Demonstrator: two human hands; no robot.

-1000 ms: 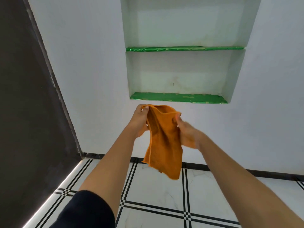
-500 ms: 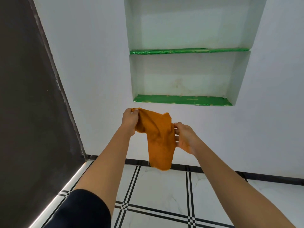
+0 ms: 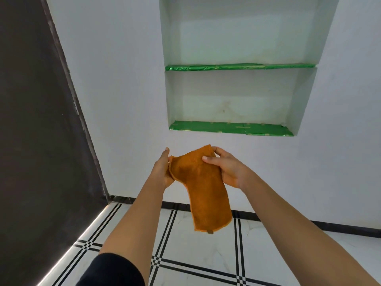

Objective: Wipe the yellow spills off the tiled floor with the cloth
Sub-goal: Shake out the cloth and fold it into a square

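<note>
An orange cloth (image 3: 203,188) hangs folded in the air in front of the white wall, its lower end dangling over the floor. My left hand (image 3: 162,172) holds the cloth's left top edge. My right hand (image 3: 228,168) grips the right top corner, thumb and fingers curled around it. The white tiled floor (image 3: 206,250) with black line bands lies below. No yellow spill shows in this view.
A recessed wall niche with two green-lined shelves (image 3: 231,129) sits straight ahead above my hands. A dark panel (image 3: 37,141) fills the left side down to the floor. A black skirting strip (image 3: 340,230) runs along the base of the wall.
My hands have come closer together and the cloth now hangs doubled over, a longer flat strip. My right hand has shifted up to the top corner.
</note>
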